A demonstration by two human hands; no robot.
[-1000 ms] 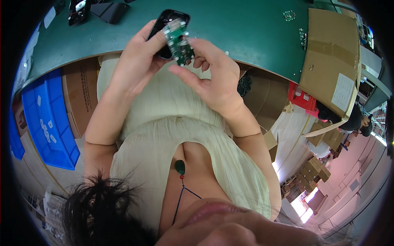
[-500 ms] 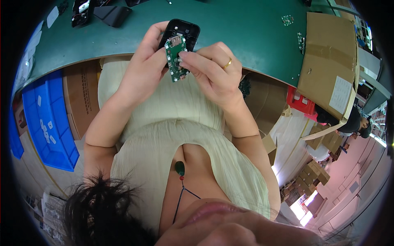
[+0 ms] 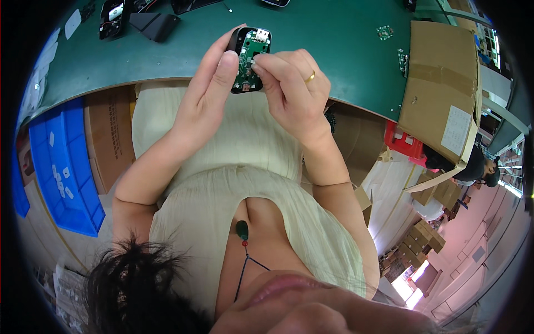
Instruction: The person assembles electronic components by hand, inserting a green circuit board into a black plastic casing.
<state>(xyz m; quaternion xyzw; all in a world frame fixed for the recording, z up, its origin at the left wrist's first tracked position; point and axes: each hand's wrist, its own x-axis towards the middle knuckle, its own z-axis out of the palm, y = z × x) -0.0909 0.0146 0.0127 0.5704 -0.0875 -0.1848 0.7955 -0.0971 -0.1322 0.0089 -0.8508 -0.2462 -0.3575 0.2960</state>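
Left hand (image 3: 207,92): curled round the black casing (image 3: 238,42) — thumb on its front edge.
Right hand (image 3: 292,83): fingertips pinching the green circuit board (image 3: 250,58) into it.
Where: held above the green table (image 3: 334,55).

In the upper middle of the frame, the green surface (image 3: 334,61) is bare around the left hand (image 3: 208,94) and right hand (image 3: 292,92), so there is room to pass to the right of them. At the upper right, a cardboard box (image 3: 442,83) blocks the way. At the upper left lie dark casings (image 3: 153,25). Small circuit boards (image 3: 384,32) lie near the box.
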